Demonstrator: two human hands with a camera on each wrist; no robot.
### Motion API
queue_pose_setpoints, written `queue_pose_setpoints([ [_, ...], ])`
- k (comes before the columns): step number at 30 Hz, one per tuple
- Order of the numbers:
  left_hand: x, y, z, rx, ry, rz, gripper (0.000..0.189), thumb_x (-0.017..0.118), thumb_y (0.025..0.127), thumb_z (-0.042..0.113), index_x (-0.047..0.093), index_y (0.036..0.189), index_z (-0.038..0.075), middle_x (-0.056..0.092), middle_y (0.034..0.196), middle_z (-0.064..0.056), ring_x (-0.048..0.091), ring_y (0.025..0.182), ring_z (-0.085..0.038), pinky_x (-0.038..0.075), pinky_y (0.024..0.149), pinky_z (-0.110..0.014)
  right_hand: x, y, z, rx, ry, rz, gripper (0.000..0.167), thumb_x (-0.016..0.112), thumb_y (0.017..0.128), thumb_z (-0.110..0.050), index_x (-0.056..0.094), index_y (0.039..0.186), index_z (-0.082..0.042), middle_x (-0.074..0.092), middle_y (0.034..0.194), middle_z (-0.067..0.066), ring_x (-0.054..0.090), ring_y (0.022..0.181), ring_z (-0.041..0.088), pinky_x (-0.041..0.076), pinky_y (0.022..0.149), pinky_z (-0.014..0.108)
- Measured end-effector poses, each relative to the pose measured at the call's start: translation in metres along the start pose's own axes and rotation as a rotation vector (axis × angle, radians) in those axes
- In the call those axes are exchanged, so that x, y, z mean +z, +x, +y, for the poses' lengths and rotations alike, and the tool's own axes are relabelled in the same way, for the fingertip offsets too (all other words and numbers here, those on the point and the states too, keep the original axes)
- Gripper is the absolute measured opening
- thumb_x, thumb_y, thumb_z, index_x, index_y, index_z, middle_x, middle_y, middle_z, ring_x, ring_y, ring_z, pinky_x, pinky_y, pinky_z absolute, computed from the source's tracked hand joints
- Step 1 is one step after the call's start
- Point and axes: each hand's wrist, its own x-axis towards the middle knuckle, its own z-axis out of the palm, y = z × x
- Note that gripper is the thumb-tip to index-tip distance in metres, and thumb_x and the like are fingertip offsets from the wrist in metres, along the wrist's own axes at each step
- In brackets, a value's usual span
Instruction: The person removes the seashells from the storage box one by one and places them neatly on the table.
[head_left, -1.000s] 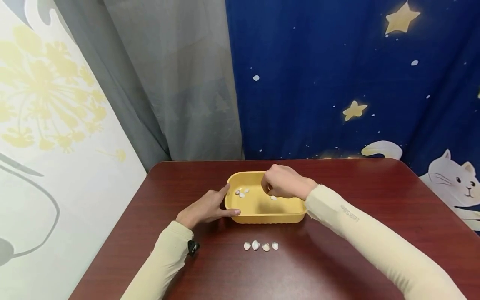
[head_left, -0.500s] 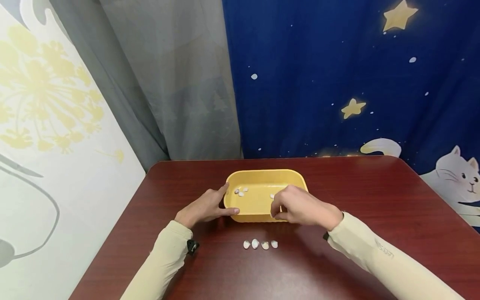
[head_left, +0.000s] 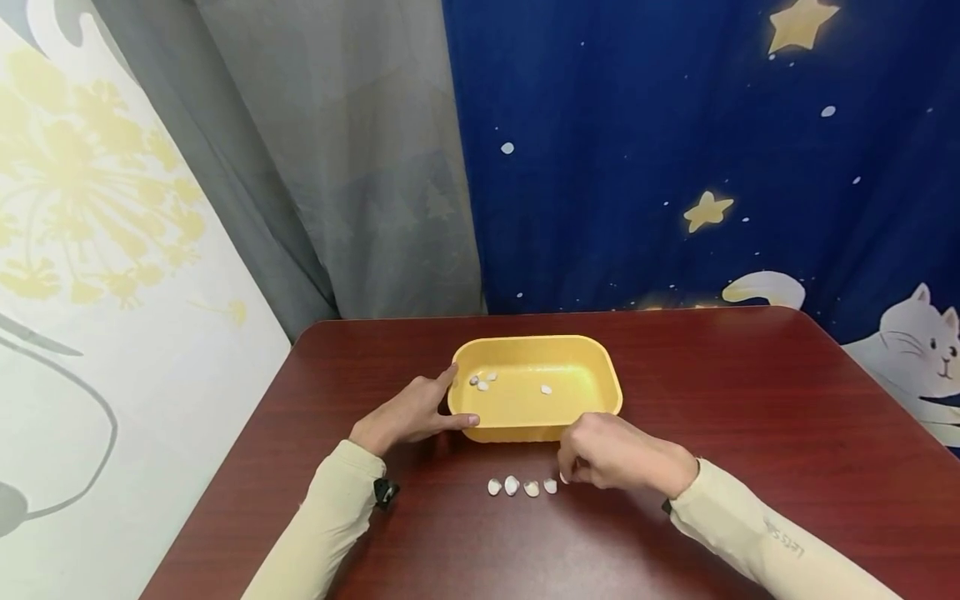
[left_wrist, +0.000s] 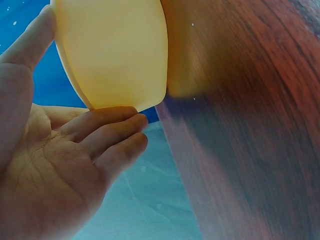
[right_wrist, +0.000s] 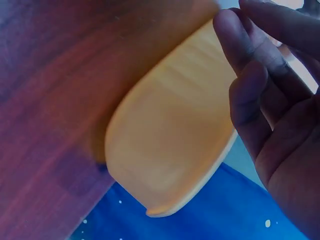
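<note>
My left hand (head_left: 412,411) rests against the left end of a yellow plastic tub (head_left: 525,433). Its thumb lies at the near rim, and its mostly straight fingers touch the end wall in the left wrist view. In front of the tub, my right hand (head_left: 618,450) pinches a small white seashell (head_left: 563,477), mostly hidden by the fingertips, low over the table. Just left of it, several white seashells (head_left: 512,486) lie in a row. Inside the tub, a single shell (head_left: 546,389) sits near the middle and a few small shells (head_left: 483,386) are grouped at the left.
The dark red wooden table (head_left: 360,358) carries the tub near its far side. Behind stand a grey curtain (head_left: 375,167) and a blue curtain (head_left: 615,167) with stars. A white patterned wall (head_left: 112,375) borders the table's left side.
My right hand has come out of the tub, over its near rim, down to the right end of the shell row, with a shell in its fingertips. The left hand stays at the tub.
</note>
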Motion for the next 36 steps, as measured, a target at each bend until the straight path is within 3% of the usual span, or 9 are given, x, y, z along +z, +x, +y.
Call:
queue_pose_setpoints([
  [4,0.000,0.001,0.000,0.002,0.011,0.002,0.103,0.070,0.086,0.061,0.027,0.158,0.002,0.056,0.142,-0.025,0.063,0.120,-0.028,0.051,0.103,-0.043,0.009,-0.001,0.000,-0.012,-0.001,-0.024,0.029,0.080,0.067,0.003,0.078,0.072,-0.026,0.069,0.072,-0.016,0.062,0.070,-0.005,0.049,0.064,0.011],
  [13,0.001,0.001,0.001,0.008,0.004,0.003,0.102,0.071,0.087,0.059,0.025,0.158,0.002,0.056,0.143,-0.025,0.063,0.118,-0.027,0.051,0.103,-0.043,0.020,-0.002,0.002,-0.013,0.002,-0.027,0.032,0.078,0.062,0.006,0.076,0.068,-0.026,0.068,0.069,-0.018,0.060,0.069,-0.005,0.045,0.063,0.009],
  [17,0.002,0.001,0.000,0.006,0.009,0.003,0.103,0.071,0.086,0.060,0.026,0.158,0.002,0.056,0.143,-0.025,0.063,0.120,-0.027,0.051,0.104,-0.043,0.022,-0.002,0.003,0.007,-0.002,-0.037,0.034,0.076,0.062,0.007,0.074,0.066,-0.026,0.067,0.068,-0.018,0.059,0.069,-0.005,0.045,0.062,0.009],
  [24,0.002,0.001,0.000,-0.008,-0.003,-0.003,0.103,0.071,0.086,0.061,0.025,0.159,0.005,0.061,0.135,-0.023,0.062,0.108,-0.023,0.053,0.098,-0.040,0.024,-0.001,0.004,0.008,-0.005,-0.030,0.034,0.076,0.062,0.007,0.074,0.066,-0.027,0.067,0.069,-0.019,0.060,0.069,-0.006,0.046,0.062,0.010],
  [30,0.000,0.001,0.001,-0.013,0.010,-0.006,0.103,0.070,0.086,0.061,0.026,0.159,0.003,0.058,0.139,-0.026,0.063,0.118,-0.028,0.051,0.102,-0.043,0.023,0.000,0.005,0.015,0.006,-0.039,0.035,0.077,0.062,0.007,0.075,0.067,-0.027,0.067,0.069,-0.018,0.060,0.069,-0.006,0.047,0.062,0.010],
  [36,-0.001,0.000,0.001,-0.030,-0.012,-0.008,0.103,0.071,0.086,0.061,0.026,0.159,0.005,0.058,0.140,-0.024,0.062,0.119,-0.027,0.051,0.103,-0.043,0.018,0.001,0.004,0.044,0.012,-0.076,0.031,0.081,0.066,0.003,0.075,0.069,-0.027,0.067,0.071,-0.018,0.060,0.071,-0.006,0.048,0.063,0.011],
])
